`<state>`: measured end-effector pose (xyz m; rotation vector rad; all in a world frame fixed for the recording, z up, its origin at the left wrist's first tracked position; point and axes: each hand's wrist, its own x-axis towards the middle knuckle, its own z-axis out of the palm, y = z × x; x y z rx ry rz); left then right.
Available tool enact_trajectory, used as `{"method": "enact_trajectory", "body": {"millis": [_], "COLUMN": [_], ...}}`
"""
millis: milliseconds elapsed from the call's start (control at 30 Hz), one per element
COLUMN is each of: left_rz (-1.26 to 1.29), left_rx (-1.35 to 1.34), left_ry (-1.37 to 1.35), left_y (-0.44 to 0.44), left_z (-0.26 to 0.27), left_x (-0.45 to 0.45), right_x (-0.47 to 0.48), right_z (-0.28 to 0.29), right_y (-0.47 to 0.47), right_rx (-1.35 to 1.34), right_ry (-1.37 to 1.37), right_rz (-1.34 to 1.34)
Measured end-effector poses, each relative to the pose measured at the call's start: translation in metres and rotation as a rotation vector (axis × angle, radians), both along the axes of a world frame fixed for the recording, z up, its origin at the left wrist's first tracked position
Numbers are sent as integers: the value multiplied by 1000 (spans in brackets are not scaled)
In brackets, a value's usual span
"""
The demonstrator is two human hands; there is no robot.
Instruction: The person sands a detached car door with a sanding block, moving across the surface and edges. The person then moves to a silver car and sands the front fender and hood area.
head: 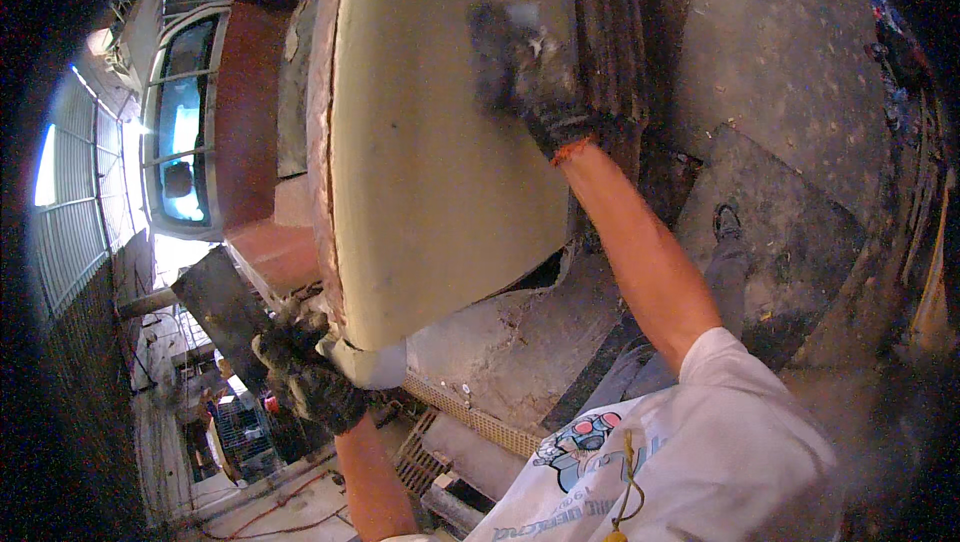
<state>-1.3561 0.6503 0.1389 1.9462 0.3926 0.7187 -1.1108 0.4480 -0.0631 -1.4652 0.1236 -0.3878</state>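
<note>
A large curved panel (442, 189) with a smooth cream coating fills the middle of the view, its left edge showing a rough reddish-brown border. My right hand (536, 73), in a dark dirty glove with an orange cuff, lies over the panel's upper right part and is blurred by motion. Beside its fingers is a small pale grey patch (523, 14); whether the hand holds it is unclear. My left hand (311, 373), in a similar worn glove, is at the panel's lower left corner, next to a pale rounded end piece (371, 365). Its grip is hard to make out.
Left of the panel is a reddish-brown vehicle body (259, 91) with a framed window (182, 121). A dark flat board (225, 309) juts out near my left hand. Below the panel lie a dusty sheet (510, 347) and a perforated strip (472, 411). A shoe (726, 221) stands on floor matting (795, 242).
</note>
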Motion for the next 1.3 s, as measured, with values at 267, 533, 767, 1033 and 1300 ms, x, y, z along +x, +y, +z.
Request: {"method": "enact_trajectory", "body": {"millis": [267, 533, 767, 1033, 1300], "left_rz": [84, 120, -45, 29, -33], "left_rx": [77, 409, 160, 172, 345], "left_ry": [-47, 149, -71, -136, 14], "left_y": [-9, -10, -4, 3, -12], "left_z": [2, 11, 3, -2, 7], "left_x": [6, 2, 1, 0, 1], "right_x": [9, -2, -32, -3, -24], "right_z": [14, -10, 4, -11, -29], "right_y": [-23, -9, -18, -12, -4], "right_rx": [-98, -78, -197, -231, -678], "right_ry": [-32, -150, -108, -139, -566], "right_rz": [165, 184, 244, 165, -132]}}
